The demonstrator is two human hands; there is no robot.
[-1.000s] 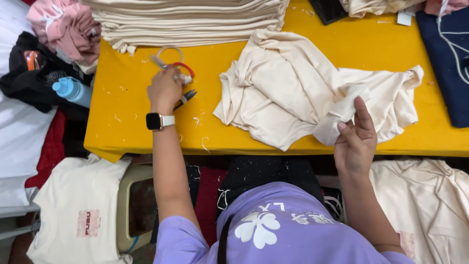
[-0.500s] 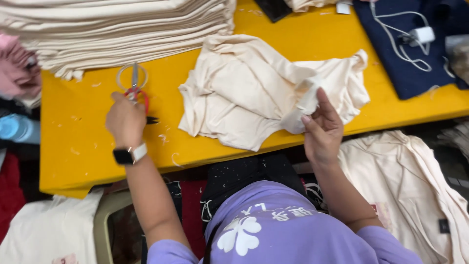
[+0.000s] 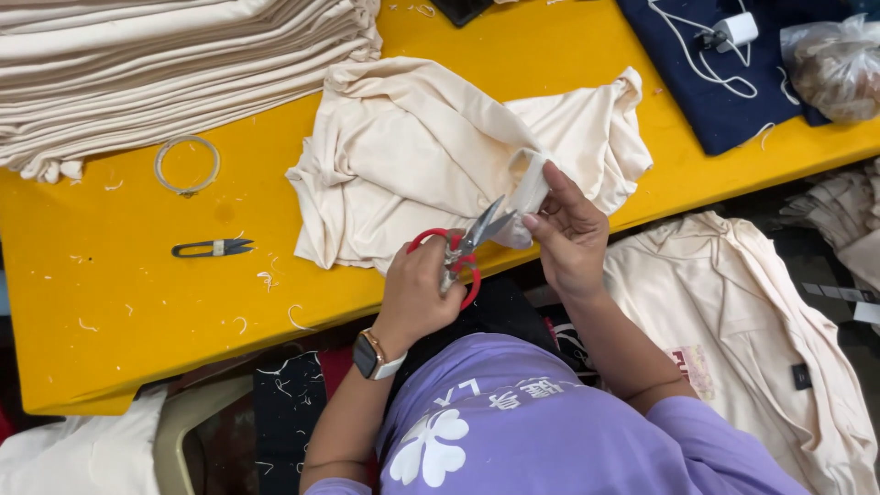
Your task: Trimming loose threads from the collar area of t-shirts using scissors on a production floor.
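From the head camera, looking down, a yellow bench (image 3: 137, 302) holds a crumpled cream shirt (image 3: 412, 156). The left hand (image 3: 417, 293) is closed around the red handles of a pair of scissors (image 3: 458, 252), and the blades are open a little. The right hand (image 3: 568, 234) pinches a folded edge of the cream shirt and lifts it up, just beside the scissor tips.

A clear plastic bag (image 3: 834, 64) sits at the top right corner, on a dark blue cloth (image 3: 724, 101). A small white plug (image 3: 733, 29) with a white cord lies on that cloth too. A tiny black label (image 3: 801, 376) is sewn on another cream shirt (image 3: 733, 312) hanging below the bench on the right.

A moment ago the left hand was far out on the bench by the scissors, and the right hand lay on the shirt. Now both hands are close together at the front edge, and the scissors are off the bench.

A tall stack of folded cream cloth (image 3: 174, 64) is cut off at the top left. A small black snipper (image 3: 213, 248) and a thin ring (image 3: 187, 165) lie on the bench. What is in the bag is hard to make out.
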